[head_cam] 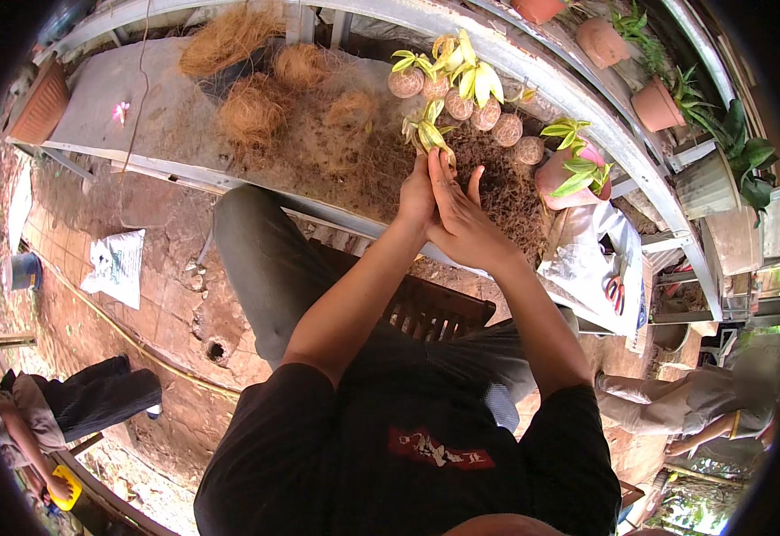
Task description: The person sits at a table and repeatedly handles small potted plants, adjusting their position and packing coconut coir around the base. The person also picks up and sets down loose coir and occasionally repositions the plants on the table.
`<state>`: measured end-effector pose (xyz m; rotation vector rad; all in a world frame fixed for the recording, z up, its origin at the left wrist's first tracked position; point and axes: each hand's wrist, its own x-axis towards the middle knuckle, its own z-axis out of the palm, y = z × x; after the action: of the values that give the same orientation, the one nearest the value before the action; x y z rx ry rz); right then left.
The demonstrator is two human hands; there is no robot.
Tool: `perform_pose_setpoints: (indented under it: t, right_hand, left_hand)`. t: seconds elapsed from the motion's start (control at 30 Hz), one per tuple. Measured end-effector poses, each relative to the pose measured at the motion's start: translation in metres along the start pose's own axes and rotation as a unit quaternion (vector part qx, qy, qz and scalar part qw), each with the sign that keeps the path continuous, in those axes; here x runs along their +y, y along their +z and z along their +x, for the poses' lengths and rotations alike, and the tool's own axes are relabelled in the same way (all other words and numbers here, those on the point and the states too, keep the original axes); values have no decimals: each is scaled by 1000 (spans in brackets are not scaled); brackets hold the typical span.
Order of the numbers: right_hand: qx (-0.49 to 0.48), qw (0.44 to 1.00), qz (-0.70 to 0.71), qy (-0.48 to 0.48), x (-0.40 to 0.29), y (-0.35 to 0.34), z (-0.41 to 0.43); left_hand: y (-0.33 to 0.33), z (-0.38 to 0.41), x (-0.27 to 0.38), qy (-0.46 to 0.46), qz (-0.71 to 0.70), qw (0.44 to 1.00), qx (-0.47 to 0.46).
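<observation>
My left hand (418, 191) and my right hand (460, 208) are pressed together over the bench, palms facing. A small plant with yellow-green leaves (432, 134) rises from between the fingers; its base is hidden in the hands. Just beyond stand several fibre-wrapped root balls (459, 105), some with variegated leaves (480, 82) on top. Dark loose fibrous soil (497, 187) lies beside and under my right hand. Clumps of brown coconut fibre (253, 110) sit farther left on the bench.
A pink pot (567, 177) with a leafy plant stands at the right, near a plastic bag (580, 251) and scissors (615, 295). A metal rail (564, 80) runs behind. A terracotta planter (39, 100) is at the far left. Two other people (88, 402) (684, 402) are at the sides.
</observation>
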<state>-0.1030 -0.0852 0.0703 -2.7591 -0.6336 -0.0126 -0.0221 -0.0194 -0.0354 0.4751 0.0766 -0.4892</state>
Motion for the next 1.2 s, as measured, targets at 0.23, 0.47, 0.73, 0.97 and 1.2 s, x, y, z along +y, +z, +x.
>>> perform_pose_setpoints:
  t: [0.23,0.47,0.73,0.97,1.2]
  right_hand:
    - [45,999,7,-5,2,13,-1]
    - [81,987,138,-1,-4,9,-7]
    - [216,871,441,30,35,-28,-42]
    - [258,864,426,74,30,-18,-50]
    - [320,806,469,168,31,-1,-36]
  left_hand:
    - [7,-7,5,100,157,982,40]
    - [1,-4,12,36,209,977,36]
    - [22,-17,29,-30,120,992,31]
    - [26,-25,30,-54,104,992,43]
    - [21,-26,27,-54,91,994,16]
